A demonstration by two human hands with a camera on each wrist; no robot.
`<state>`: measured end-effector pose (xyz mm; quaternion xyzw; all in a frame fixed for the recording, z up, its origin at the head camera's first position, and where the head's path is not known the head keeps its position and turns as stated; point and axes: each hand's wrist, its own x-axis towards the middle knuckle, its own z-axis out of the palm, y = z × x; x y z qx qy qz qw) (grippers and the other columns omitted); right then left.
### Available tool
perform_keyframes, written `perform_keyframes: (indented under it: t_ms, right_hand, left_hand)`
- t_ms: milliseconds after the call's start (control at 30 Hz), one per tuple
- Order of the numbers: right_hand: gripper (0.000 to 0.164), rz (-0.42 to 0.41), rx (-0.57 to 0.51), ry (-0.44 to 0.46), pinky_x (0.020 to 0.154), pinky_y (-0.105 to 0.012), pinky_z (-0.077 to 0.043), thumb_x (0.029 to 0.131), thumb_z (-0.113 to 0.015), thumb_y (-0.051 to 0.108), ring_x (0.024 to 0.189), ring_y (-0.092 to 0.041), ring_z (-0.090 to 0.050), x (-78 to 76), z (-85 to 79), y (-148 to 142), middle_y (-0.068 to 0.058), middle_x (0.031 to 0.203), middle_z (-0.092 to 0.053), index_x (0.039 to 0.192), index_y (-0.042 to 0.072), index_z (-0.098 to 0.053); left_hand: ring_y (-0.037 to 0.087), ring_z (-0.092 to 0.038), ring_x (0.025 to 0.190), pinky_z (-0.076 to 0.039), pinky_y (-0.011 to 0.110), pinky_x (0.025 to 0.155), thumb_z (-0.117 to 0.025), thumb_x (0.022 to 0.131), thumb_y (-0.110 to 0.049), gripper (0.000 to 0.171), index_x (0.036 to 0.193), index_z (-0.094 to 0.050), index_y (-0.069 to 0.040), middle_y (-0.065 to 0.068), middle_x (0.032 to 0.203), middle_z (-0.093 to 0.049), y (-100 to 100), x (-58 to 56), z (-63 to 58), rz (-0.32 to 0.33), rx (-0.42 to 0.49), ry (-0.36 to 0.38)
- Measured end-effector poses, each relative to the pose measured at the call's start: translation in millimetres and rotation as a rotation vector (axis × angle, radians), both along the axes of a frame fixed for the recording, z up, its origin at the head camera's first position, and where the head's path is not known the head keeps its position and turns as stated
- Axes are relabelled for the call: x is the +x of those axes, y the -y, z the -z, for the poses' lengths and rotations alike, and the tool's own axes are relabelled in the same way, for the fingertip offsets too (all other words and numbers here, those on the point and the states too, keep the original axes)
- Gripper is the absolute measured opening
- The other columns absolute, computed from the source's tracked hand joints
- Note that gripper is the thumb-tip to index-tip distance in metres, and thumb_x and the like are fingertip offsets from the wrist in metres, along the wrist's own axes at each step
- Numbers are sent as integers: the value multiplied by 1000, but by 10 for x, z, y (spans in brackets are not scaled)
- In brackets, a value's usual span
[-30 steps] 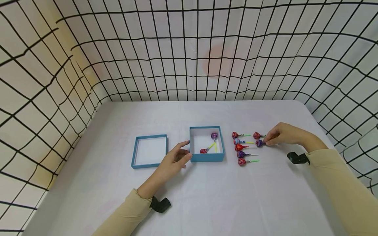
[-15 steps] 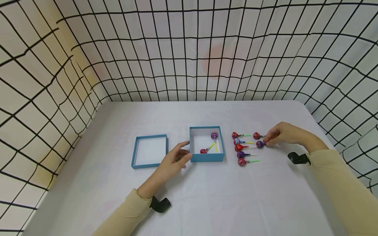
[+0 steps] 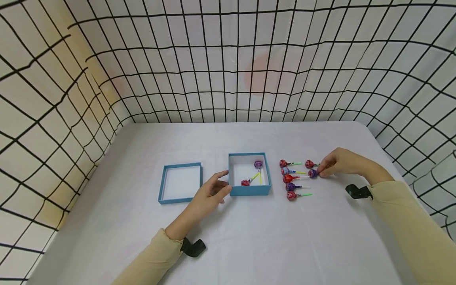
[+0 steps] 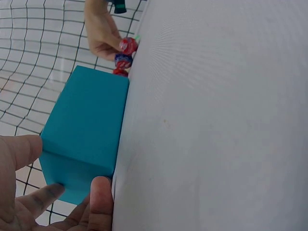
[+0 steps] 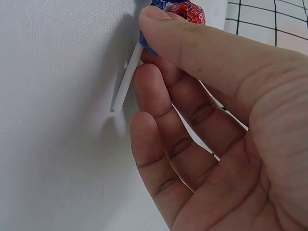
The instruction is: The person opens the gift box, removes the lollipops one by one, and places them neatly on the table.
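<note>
In the head view, my right hand (image 3: 340,163) pinches a purple-and-blue wrapped lollipop (image 3: 312,173) between thumb and fingers, low over the table. Up close in the right wrist view, the held lollipop's white stick (image 5: 127,79) points away below the thumb. My left hand (image 3: 210,194) rests its fairly straight fingers against the left side of a blue open box (image 3: 250,190); the left wrist view shows fingertips touching the box wall (image 4: 86,120). Inside the box lie a purple lollipop (image 3: 258,164) and a red lollipop (image 3: 246,182).
Right of the box, several lollipops lie in a column, among them a red one with a green stick (image 3: 291,195). Another red lollipop (image 3: 310,163) lies beside my right hand. A shallow blue lid (image 3: 180,200) sits left of the box. Black netting (image 3: 228,71) surrounds the table.
My right hand and its lollipop shift very slightly, first right, then back left. The left hand and the box stay in place.
</note>
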<state>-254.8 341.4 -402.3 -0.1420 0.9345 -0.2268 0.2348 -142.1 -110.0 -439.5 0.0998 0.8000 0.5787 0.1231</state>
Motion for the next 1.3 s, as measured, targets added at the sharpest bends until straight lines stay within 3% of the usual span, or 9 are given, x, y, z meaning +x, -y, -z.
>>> perform_keyframes:
  t_ms: [800, 1300]
  right_hand:
    - [23, 5, 4, -28, 76, -30, -45, 85, -81, 32, 85, -14, -57, 2, -27, 1, 2, 97, -76, 101, 16, -79]
    - [30, 12, -52, 12, 82, -32, -51, 88, -79, 29, 87, -14, -65, -32, -325, 124, 0, 97, -76, 110, 10, -76]
  left_hand:
    - [23, -67, 97, -57, 33, 80, -60, 102, -30, 55, 153, -41, -23, 10, 128, -63, 3, 0, -3, -1, -4, 7]
    - [22, -67, 98, -58, 33, 80, -61, 102, -31, 55, 153, -41, -23, 10, 129, -63, -1, -1, 5, -4, -4, 5]
